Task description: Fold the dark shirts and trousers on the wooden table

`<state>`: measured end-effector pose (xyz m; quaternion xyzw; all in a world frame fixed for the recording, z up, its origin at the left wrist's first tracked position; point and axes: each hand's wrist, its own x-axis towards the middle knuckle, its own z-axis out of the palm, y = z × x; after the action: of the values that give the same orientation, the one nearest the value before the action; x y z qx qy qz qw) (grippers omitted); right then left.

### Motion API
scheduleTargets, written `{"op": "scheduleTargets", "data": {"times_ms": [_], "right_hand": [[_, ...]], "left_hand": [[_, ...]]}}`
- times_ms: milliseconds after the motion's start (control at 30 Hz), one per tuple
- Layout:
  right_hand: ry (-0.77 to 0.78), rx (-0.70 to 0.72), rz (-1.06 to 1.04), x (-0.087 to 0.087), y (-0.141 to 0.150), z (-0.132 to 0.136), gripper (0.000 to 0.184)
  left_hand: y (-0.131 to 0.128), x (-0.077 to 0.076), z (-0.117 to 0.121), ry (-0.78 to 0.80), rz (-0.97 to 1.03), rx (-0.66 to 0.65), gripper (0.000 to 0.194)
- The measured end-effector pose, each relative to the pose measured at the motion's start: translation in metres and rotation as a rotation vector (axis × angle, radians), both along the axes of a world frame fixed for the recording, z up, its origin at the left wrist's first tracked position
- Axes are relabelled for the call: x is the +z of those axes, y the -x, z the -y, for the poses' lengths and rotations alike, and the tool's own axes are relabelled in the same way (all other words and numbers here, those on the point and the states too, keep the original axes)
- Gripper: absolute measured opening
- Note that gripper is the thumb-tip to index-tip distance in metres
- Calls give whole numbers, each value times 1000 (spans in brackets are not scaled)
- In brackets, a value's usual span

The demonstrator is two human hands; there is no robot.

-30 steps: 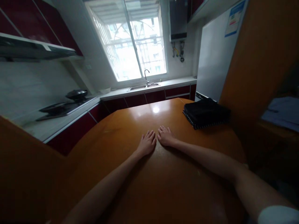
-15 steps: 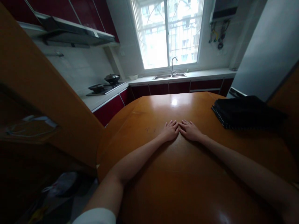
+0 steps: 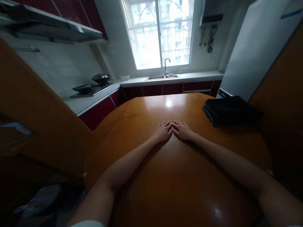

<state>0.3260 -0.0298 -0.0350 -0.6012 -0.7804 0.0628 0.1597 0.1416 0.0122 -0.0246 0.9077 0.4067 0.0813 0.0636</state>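
Both arms stretch out over a glossy orange-brown wooden table (image 3: 170, 176). My left hand (image 3: 163, 131) lies palm down on the tabletop with its fingers extended. Beside it my right hand (image 3: 183, 130) rests flat in the same way, fingers apart. The two hands touch at or near the thumbs and hold nothing. To the right of my right hand, at the table's far right side, sits a stack of folded black cloth (image 3: 230, 110) with a pale stitched edge.
Beyond the table run a white counter with a sink (image 3: 163, 77) and faucet (image 3: 166, 67) under a window. At left a stove (image 3: 94, 90) carries a wok (image 3: 101, 78) and a pan (image 3: 82, 88). A refrigerator (image 3: 255, 50) stands at right; a bag (image 3: 44, 198) lies at lower left.
The camera view has swung right, then slightly back left. My hands have come together from a small gap and still lie flat on the table. The black cloth stays in place.
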Motion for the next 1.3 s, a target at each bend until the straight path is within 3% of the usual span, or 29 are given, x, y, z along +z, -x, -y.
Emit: {"op": "scheduleTargets", "data": {"times_ms": [267,467,667,800,900,967,1067,1167,1300], "right_hand": [[-34,11,-50,1,-4,-3,54],[-80,100,-121,9,-21,-6,37],[-227,-118,-240,32,-54,4,42],[-475,-270,-219,64,-108,22,48],[-595,-475,-139,82,-159,39,56],[-563,-644,-79,84,-189,49,60],[-335,-805,-52,75,-220,57,62],[-235,-829,-75,66,-233,59,56],[-176,-835,-35,67,-243,63,51]], "left_hand": [[0,-1,-4,-19,-16,0,55],[0,1,-6,-40,-54,3,54],[-1,-2,-13,-63,-74,-4,55],[-2,-6,-18,-80,-73,-4,54],[-3,-7,-20,-89,-78,-6,55],[-4,-7,-19,-90,-78,-10,54],[-4,-6,-17,-83,-69,-5,54],[-4,-4,-15,-76,-64,-5,54],[-4,-2,-11,-65,-52,-4,52]]}}
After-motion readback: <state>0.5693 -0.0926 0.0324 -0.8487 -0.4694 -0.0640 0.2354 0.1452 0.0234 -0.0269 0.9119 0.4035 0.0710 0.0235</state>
